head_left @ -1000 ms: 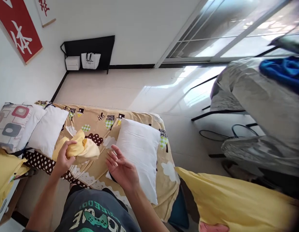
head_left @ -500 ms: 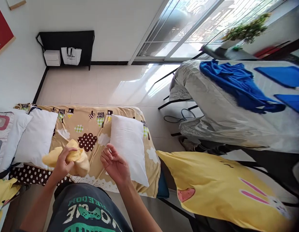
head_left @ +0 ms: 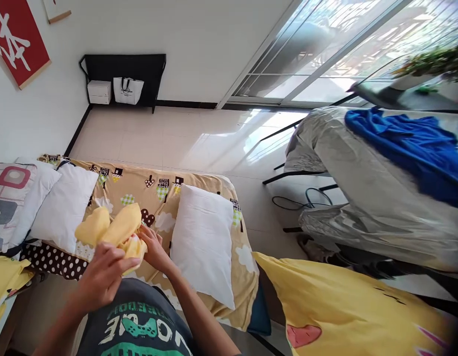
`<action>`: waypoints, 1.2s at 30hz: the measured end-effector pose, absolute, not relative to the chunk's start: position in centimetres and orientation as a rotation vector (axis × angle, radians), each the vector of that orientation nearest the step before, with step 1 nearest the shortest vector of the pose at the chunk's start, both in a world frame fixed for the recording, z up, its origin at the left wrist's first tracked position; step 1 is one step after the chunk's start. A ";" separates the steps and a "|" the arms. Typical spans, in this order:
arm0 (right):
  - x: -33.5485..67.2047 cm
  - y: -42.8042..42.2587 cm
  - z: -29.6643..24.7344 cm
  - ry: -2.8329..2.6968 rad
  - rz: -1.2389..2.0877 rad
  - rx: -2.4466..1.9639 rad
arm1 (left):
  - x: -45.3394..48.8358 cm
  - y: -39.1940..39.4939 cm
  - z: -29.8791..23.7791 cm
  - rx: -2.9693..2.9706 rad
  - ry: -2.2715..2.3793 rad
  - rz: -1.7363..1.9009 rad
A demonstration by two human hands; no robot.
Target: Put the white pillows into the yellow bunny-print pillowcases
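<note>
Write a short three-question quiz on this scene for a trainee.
1. Which thing do the left hand and right hand both touch?
2. True or false: in the picture, the white bag is to the right of the white box.
3. The blue cloth lies on: A) the floor; B) the bed; C) the covered table.

Key:
1. The yellow cloth
2. True
3. C

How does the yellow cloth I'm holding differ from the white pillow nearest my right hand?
The yellow cloth is bunched up; the white pillow is spread out. The cloth is gripped in your left hand, with your right hand against it; the pillow lies on the bed cover. Both look like soft fabric things.
</note>
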State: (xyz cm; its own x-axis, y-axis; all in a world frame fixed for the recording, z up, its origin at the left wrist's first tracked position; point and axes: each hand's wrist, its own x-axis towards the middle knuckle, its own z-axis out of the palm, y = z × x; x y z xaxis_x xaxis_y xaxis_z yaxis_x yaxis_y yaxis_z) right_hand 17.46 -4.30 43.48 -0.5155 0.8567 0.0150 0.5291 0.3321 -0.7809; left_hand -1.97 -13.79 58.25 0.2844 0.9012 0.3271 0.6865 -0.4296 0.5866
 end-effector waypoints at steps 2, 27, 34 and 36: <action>17.1 -4.7 43.2 -2.101 0.817 -1.276 | -3.6 -14.4 57.2 2.210 1.791 1.265; 23.7 -7.2 55.5 -1.411 0.061 -1.327 | -0.5 -14.9 47.9 1.716 1.288 0.796; 21.8 -8.3 55.3 -1.632 0.043 -1.233 | 3.4 -12.6 49.3 1.528 1.523 1.042; 20.8 -8.7 54.4 -1.770 0.096 -1.159 | 3.6 -11.6 50.3 1.536 1.645 1.154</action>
State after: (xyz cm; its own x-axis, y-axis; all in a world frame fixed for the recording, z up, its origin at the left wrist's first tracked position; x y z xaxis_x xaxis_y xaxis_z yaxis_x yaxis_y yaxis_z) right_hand 20.83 -8.73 54.39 -0.0651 0.7342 0.6758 0.6566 0.5414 -0.5250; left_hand 3.63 -11.55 50.26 -0.1476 0.9805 0.1298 0.4555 -0.0491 0.8889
